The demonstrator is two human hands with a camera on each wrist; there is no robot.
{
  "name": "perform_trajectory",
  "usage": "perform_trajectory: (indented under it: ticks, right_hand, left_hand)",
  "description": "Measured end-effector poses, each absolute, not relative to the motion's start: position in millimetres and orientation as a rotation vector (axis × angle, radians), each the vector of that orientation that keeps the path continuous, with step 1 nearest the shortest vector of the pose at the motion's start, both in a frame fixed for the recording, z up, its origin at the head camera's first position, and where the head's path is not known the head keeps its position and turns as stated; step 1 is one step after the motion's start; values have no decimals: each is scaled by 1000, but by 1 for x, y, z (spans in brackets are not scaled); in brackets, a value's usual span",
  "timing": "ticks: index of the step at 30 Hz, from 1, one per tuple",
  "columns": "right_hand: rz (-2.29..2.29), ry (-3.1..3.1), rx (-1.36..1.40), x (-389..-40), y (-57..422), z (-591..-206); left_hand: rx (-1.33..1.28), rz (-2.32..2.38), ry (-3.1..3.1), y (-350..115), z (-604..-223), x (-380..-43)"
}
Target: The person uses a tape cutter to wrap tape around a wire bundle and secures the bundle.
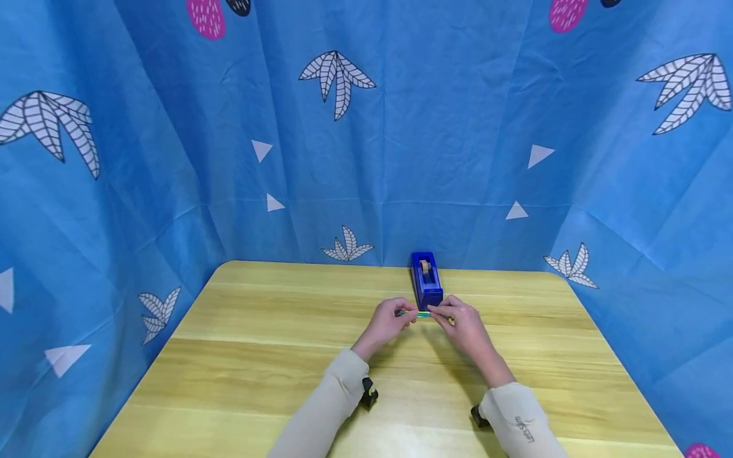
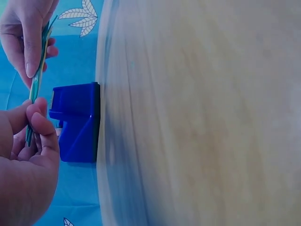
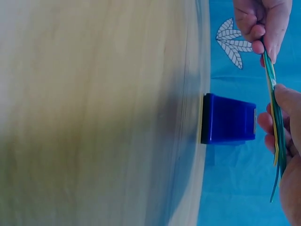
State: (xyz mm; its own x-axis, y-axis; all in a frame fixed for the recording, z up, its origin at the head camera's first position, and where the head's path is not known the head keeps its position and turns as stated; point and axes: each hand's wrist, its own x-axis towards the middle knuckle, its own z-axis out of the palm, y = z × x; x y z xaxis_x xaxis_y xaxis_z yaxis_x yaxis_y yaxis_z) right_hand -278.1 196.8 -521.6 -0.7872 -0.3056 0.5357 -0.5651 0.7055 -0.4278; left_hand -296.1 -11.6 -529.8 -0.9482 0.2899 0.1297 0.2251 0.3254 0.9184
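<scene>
A thin bundle of green and yellow wire-like strands (image 1: 424, 314) is stretched between both hands above the table. My left hand (image 1: 387, 321) pinches one end between thumb and fingers. Farther along, my right hand (image 1: 462, 326) pinches the bundle, and loose strand ends (image 3: 276, 176) stick out past its fingers in the right wrist view. A pale shiny patch shows on the strands between the hands there; what it is I cannot tell. Just behind the hands stands a blue tape dispenser (image 1: 427, 289) with a small roll of tape (image 1: 424, 267) in it.
The wooden table (image 1: 275, 343) reaches out to both sides of the arms. A blue patterned curtain (image 1: 441, 127) hangs behind the table and along its sides. The dispenser is close to the far edge.
</scene>
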Motion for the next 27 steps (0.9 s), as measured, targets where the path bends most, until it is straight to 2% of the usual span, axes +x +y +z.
perform_trajectory:
  ticks: [27]
  right_hand:
    - [785,-2539,672,-271,188,-517]
  left_hand:
    - [411,1845,2428,-15,-530,-288]
